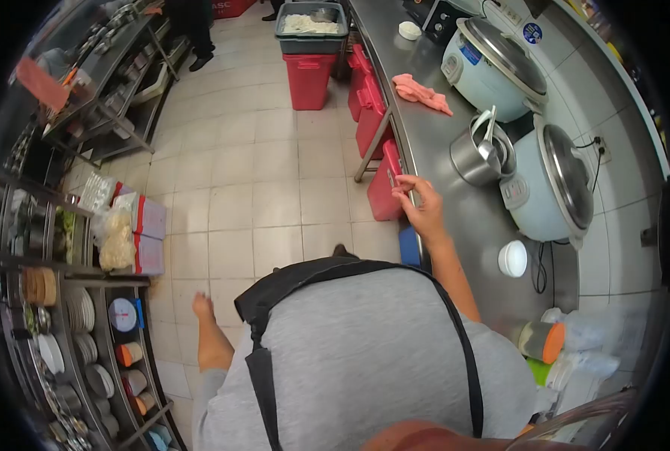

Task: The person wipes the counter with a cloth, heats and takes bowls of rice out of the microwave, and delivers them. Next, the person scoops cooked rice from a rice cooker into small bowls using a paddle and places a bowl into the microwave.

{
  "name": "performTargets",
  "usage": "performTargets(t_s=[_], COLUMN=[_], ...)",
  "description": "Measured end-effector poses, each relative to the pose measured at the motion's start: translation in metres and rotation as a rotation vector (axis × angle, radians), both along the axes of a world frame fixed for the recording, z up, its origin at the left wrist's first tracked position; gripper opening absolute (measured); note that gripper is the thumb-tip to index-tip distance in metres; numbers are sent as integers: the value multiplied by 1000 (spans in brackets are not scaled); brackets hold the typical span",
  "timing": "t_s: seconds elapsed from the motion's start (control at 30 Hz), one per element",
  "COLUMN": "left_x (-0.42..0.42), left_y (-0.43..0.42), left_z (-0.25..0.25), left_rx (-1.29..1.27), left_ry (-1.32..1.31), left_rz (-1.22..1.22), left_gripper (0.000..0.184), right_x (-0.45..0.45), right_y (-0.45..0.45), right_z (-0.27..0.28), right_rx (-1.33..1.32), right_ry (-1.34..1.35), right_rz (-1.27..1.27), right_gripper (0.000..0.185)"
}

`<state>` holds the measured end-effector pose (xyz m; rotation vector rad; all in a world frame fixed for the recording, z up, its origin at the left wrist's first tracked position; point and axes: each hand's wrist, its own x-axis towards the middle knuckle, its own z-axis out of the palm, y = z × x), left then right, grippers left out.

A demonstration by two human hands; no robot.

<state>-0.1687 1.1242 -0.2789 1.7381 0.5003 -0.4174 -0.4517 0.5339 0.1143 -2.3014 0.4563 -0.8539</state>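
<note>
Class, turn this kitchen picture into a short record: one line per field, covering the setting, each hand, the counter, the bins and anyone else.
Setting: kitchen with a tiled floor
Left hand: lowered over the floor; blurred, grip unclear
Right hand: raised by the edge of the steel counter; nothing visible in it
Cookers: two rice cookers, lids on, along the wall
Also on counter: steel pot with utensils inside, pink cloth, white container
Bins: several red bins; one has a grey tub above it
Others: someone's dark-clothed legs, partly visible
</note>
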Motion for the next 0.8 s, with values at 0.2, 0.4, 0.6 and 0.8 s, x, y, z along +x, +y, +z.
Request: performTargets(t_s=[0.2, 0.4, 0.6, 0.8], left_x=[174, 227, 134, 157], left_y=[-320, -404, -312, -369], left_z=[172, 133, 88, 153], left_rx=[-15, 182, 856, 591], left_ry=[-389, -416, 244, 315], left_rz=[-494, -550, -823, -521], left_gripper=[47, 51, 49, 41], right_x=[113, 278, 419, 442], right_y=[-141, -388, -523, -640], right_z=[-16, -48, -67, -109], right_rx=[231, 310, 108, -31], right_ry=[-175, -28, 268, -133], right_rz=[-163, -289, -35, -668], right_gripper=[34, 51, 109, 136])
